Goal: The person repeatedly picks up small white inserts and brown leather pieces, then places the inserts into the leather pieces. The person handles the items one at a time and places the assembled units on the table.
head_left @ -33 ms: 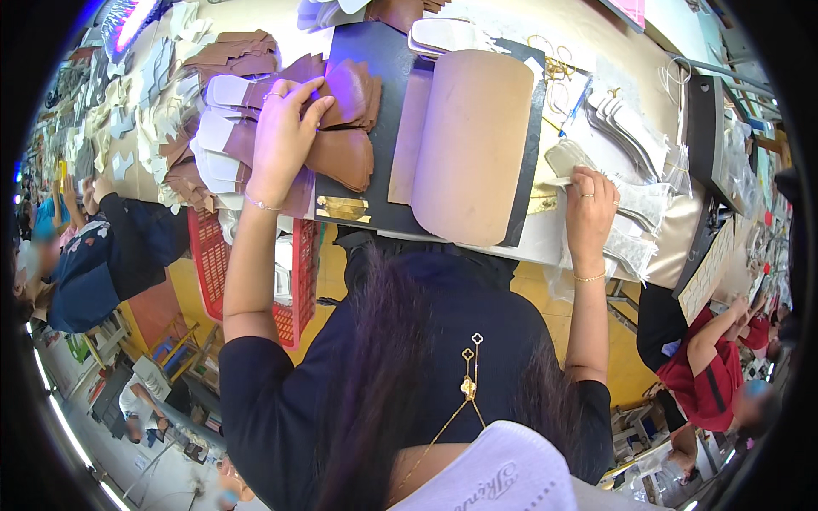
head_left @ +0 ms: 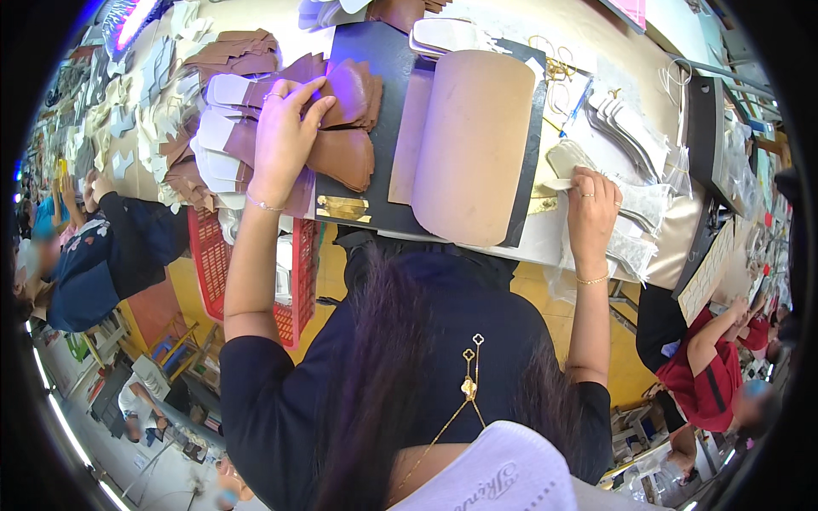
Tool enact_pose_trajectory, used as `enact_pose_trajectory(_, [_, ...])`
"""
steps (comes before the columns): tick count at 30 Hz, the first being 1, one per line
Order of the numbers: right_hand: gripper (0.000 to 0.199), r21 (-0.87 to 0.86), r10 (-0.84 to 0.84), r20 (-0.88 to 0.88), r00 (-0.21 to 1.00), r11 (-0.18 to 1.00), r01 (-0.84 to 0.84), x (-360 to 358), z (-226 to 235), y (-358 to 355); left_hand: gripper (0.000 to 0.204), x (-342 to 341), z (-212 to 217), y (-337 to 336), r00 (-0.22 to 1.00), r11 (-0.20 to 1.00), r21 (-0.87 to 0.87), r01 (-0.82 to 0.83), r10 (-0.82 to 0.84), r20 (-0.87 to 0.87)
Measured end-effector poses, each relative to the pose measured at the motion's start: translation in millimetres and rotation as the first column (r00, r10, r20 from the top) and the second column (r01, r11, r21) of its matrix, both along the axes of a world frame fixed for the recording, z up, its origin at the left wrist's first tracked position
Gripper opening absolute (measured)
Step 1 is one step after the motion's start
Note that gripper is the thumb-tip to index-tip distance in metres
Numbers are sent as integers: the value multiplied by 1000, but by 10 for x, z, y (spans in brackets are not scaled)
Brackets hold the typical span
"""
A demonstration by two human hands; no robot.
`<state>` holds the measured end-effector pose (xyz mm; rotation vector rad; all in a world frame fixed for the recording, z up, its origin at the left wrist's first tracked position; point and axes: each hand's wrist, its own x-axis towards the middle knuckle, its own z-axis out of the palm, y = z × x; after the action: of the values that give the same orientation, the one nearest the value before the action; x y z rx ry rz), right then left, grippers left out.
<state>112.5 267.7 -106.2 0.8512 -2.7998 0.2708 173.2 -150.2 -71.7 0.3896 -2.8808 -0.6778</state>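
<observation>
My left hand (head_left: 288, 128) rests on a fanned pile of brown leather-like cut pieces (head_left: 345, 157). Its thumb and index finger are stretched out and apart on the pieces, though the undersides of the fingers are hidden. White rounded pieces (head_left: 220, 157) overlap the pile on the left. On the right, the curled fingers of my right hand (head_left: 591, 213) pinch a small pale piece (head_left: 558, 183) whose tip sticks out to the left. Just beyond those fingers lies a grey-beige rounded piece (head_left: 569, 156), and a stack of whitish pieces (head_left: 641, 204) fans out beside the hand.
Between my hands a tan half-cylinder block (head_left: 473, 145) stands on a black board (head_left: 375, 51). Curved white pieces (head_left: 626, 128) and a blue pen (head_left: 577, 109) lie at the right. A red plastic basket (head_left: 209, 264) is below the table's left edge. Co-workers sit on both sides.
</observation>
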Motion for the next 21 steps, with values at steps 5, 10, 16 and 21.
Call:
enact_pose_trajectory(5, [24,30,6,203,979,999,-12,-78,188,52,24,17,-19,58,992,999,26,-29,32,-125])
enact_pose_trajectory(10, [23,-54,-66,438,896,994,100,-167,213,93,21,-29,-36,58,987,998,43,-49,55,-152])
enact_pose_trajectory(16, [23,-183,-79,663,744,947,264,-121,238,171,22,-52,-35,46,987,998,10,-63,63,-150])
enact_pose_trajectory(21, [25,-219,-66,755,652,913,345,-125,235,199,25,-115,-19,-24,991,984,126,-128,130,-13])
